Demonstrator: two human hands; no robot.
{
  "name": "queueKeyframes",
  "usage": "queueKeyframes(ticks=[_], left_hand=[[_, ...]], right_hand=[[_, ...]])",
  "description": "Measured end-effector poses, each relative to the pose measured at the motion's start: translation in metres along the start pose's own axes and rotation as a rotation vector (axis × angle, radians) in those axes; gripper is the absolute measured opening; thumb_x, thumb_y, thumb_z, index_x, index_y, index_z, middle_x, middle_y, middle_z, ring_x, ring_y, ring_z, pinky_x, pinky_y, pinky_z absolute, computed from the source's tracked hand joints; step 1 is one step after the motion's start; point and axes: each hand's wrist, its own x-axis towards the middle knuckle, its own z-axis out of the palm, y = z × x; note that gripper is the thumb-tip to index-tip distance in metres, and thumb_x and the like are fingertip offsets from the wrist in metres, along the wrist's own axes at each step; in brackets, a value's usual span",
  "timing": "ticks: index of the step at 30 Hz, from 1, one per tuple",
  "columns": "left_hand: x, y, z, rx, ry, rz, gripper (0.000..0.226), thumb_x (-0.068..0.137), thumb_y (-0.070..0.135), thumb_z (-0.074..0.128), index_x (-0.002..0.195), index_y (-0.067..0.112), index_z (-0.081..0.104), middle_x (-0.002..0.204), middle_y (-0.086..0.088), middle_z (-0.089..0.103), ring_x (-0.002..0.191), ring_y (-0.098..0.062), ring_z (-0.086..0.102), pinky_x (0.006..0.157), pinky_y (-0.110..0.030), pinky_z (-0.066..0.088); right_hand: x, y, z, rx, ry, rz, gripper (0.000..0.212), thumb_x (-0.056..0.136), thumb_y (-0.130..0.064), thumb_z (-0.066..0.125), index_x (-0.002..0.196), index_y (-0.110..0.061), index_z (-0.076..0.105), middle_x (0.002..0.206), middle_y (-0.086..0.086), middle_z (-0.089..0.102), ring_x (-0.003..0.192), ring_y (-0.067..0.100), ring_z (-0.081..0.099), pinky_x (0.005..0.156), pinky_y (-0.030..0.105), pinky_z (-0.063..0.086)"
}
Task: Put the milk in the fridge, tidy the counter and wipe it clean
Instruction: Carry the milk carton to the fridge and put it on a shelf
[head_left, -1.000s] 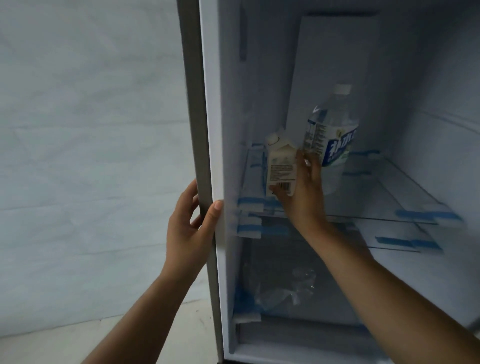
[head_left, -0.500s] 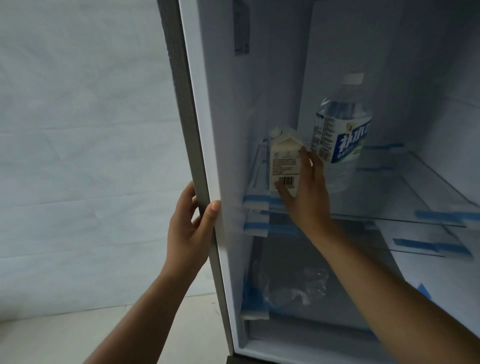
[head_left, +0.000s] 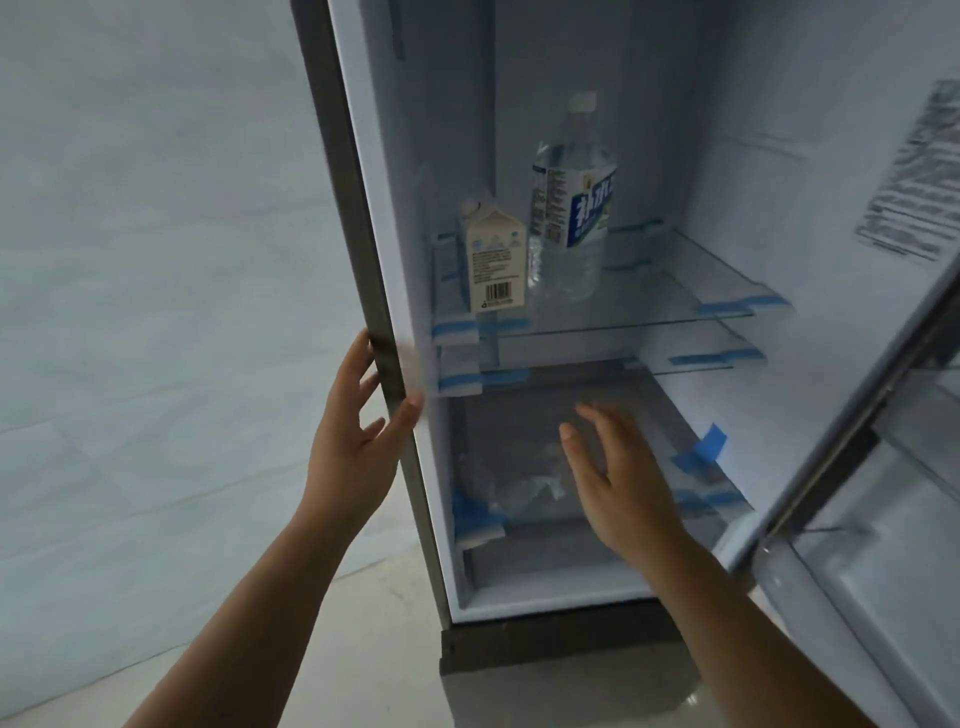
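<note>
**Inspector:** Head view, nearest first. State of your grips?

**Me:** My right hand (head_left: 618, 483) is at about five o'clock in the frame, in front of the lower compartment. Its fingers are spread and slightly blurred, and it holds nothing. My left hand (head_left: 358, 447) is at about eight o'clock, thumb and fingers wrapped around the front edge of the fridge (head_left: 363, 218) side wall, bracing there.

**Inspector:** And the item concerned?

**Me:** The milk carton (head_left: 491, 260) stands upright on the glass shelf (head_left: 649, 306), at about twelve o'clock from my right hand, barcode facing out. Just beside it, at its two o'clock and farther back, stands the water bottle (head_left: 569, 208); I cannot tell whether they touch.

**Inspector:** Assessment of the step?

**Me:** In my judgement placement is done and closing is due. The carton sits near the shelf's front edge but looks stable. The door (head_left: 852, 467) hangs open at three o'clock. I would clear both hands from the frame before swinging it, and close gently so the carton does not tip. The counter is not in view.
</note>
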Motion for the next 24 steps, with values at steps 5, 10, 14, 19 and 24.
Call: queueKeyframes(ticks=[5, 10, 14, 19, 24], left_hand=[[-0.057, -0.017, -0.016, 0.188, -0.221, -0.032, 0.072, 0.071, 0.046, 0.054, 0.138, 0.027, 0.036, 0.142, 0.002, 0.045, 0.123, -0.019, 0.049, 0.093, -0.029, 0.042], [-0.122, -0.031, 0.000, 0.236, -0.477, 0.059, 0.053, 0.082, 0.031, 0.063, 0.132, 0.022, 0.047, 0.130, -0.001, 0.055, 0.114, -0.016, 0.054, 0.087, -0.025, 0.041], [-0.167, -0.013, 0.035, 0.188, -0.678, 0.112, 0.048, 0.084, 0.035, 0.062, 0.128, 0.028, 0.046, 0.127, 0.006, 0.052, 0.109, -0.006, 0.047, 0.090, -0.025, 0.039], [-0.216, 0.037, 0.090, 0.092, -0.911, 0.324, 0.044, 0.084, 0.028, 0.064, 0.126, 0.022, 0.051, 0.127, 0.001, 0.053, 0.106, -0.005, 0.047, 0.091, -0.018, 0.033], [-0.280, 0.071, 0.151, 0.076, -1.098, 0.483, 0.045, 0.085, 0.033, 0.062, 0.128, 0.024, 0.050, 0.132, 0.004, 0.052, 0.114, 0.000, 0.043, 0.090, -0.002, 0.023]], right_hand=[[-0.109, -0.007, -0.018, 0.009, 0.107, 0.148, 0.046, 0.090, -0.051, 0.039, 0.117, -0.017, 0.052, 0.114, -0.002, 0.056, 0.105, 0.011, 0.054, 0.088, 0.023, 0.047], [-0.221, -0.019, -0.052, -0.089, 0.225, 0.333, 0.044, 0.089, -0.052, 0.041, 0.120, -0.021, 0.051, 0.115, -0.011, 0.051, 0.106, 0.005, 0.050, 0.082, 0.011, 0.039], [-0.289, -0.033, -0.095, -0.221, 0.330, 0.445, 0.053, 0.083, -0.056, 0.039, 0.124, -0.024, 0.050, 0.122, -0.013, 0.050, 0.111, 0.003, 0.046, 0.083, 0.008, 0.032], [-0.357, -0.044, -0.149, -0.347, 0.486, 0.497, 0.054, 0.083, -0.057, 0.042, 0.121, -0.021, 0.053, 0.125, 0.000, 0.058, 0.110, 0.010, 0.051, 0.092, 0.032, 0.045], [-0.414, -0.031, -0.186, -0.358, 0.507, 0.603, 0.059, 0.081, -0.059, 0.039, 0.124, -0.020, 0.050, 0.128, 0.002, 0.054, 0.112, 0.010, 0.047, 0.092, 0.035, 0.048]])
